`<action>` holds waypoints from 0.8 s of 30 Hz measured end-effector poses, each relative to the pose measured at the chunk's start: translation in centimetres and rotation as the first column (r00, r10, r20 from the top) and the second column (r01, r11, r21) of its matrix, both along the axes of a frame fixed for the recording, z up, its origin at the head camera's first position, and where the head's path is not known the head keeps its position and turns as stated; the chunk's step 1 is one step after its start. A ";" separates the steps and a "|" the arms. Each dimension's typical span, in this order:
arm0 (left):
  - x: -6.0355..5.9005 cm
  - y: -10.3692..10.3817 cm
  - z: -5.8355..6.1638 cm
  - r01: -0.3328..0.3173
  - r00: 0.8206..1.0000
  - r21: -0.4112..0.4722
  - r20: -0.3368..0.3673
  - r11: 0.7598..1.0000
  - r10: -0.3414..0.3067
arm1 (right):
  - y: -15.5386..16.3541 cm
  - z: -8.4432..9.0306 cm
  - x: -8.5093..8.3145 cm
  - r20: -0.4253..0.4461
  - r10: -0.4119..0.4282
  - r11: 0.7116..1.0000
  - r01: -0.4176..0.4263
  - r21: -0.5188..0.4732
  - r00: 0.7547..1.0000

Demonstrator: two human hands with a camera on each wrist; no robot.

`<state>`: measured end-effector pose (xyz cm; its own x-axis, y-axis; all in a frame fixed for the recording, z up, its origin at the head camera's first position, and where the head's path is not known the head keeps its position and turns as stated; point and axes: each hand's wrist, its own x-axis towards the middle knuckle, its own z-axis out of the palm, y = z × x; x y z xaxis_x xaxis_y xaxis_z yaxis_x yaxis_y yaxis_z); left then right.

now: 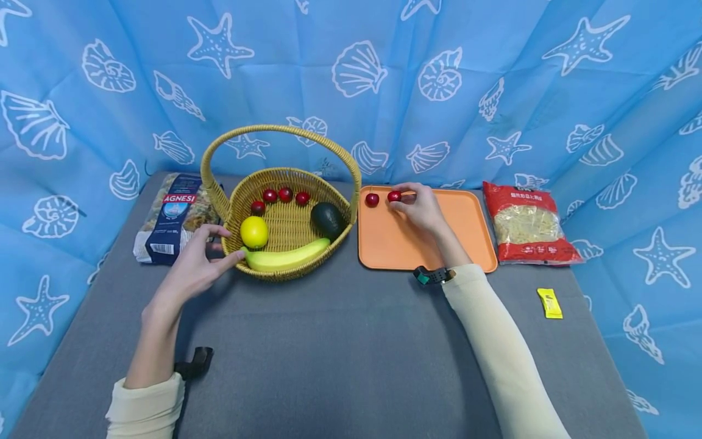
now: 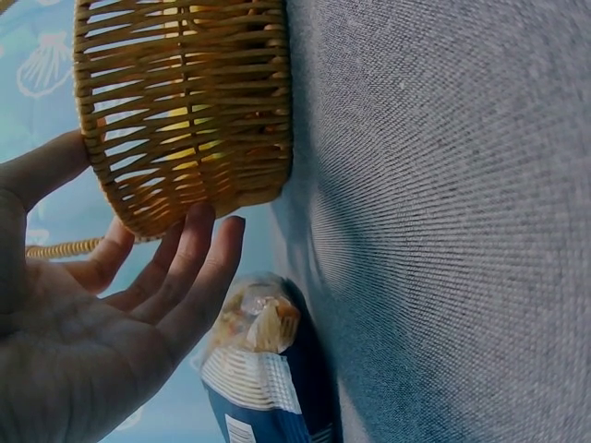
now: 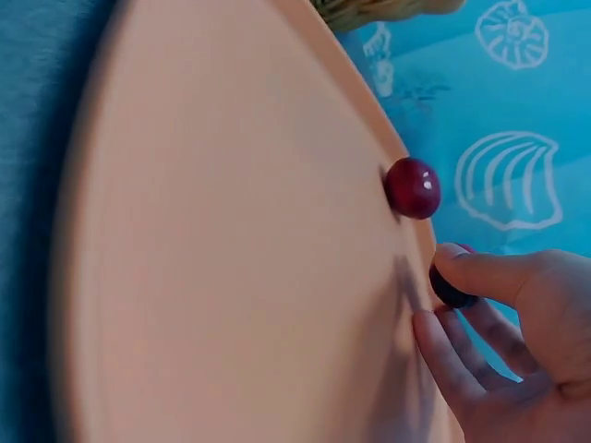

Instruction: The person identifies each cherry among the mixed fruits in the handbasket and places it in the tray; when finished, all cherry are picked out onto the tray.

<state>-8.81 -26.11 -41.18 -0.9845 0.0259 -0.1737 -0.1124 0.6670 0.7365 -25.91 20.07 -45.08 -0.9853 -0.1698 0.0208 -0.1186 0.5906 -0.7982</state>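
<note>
A wicker basket (image 1: 285, 268) (image 2: 185, 111) with a tall handle holds a lemon (image 1: 254, 231), a banana (image 1: 285, 256), an avocado (image 1: 327, 220) and several red cherries (image 1: 285, 194). My left hand (image 1: 198, 263) (image 2: 111, 305) rests open against the basket's left wall, fingers straight. To the right lies an orange tray (image 1: 406, 244) (image 3: 231, 240). At its far edge my right hand (image 1: 418, 206) (image 3: 499, 323) pinches a cherry (image 1: 394, 196) (image 3: 451, 286) between thumb and fingers. A second cherry (image 1: 372, 199) (image 3: 412, 187) lies loose on the tray just left of it.
A blue pasta bag (image 1: 174, 218) (image 2: 263, 369) lies left of the basket, close behind my left hand. A red noodle packet (image 1: 526, 223) sits right of the tray, and a small yellow sachet (image 1: 549, 303) lies nearer. A blue shell-print curtain surrounds the grey table (image 1: 340, 341).
</note>
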 end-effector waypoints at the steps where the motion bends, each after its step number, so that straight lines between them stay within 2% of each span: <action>1: 0.0 0.0 0.0 0.000 1.000 -0.002 0.001 1.000 0.000 | -0.1 -0.2 -0.2 0.000 0.005 1.000 -0.005 0.006 1.000; 5: 0.0 0.0 0.0 -0.003 1.000 0.003 0.004 1.000 0.003 | -0.2 -0.7 -0.7 0.011 0.020 1.000 -0.020 0.003 1.000; 14: 0.0 0.0 0.1 0.000 1.000 0.011 -0.002 1.000 0.000 | 0.0 -0.7 -0.7 0.023 0.033 0.999 -0.032 -0.027 0.999; 19: 0.0 0.0 0.1 -0.003 1.000 0.013 0.005 1.000 0.003 | 0.2 -0.2 -0.4 0.016 0.031 0.998 -0.030 -0.056 0.999; 24: 0.0 0.0 0.0 -0.001 1.000 0.013 0.002 1.000 0.001 | 0.2 1.1 0.8 0.005 0.012 0.994 -0.012 -0.110 1.000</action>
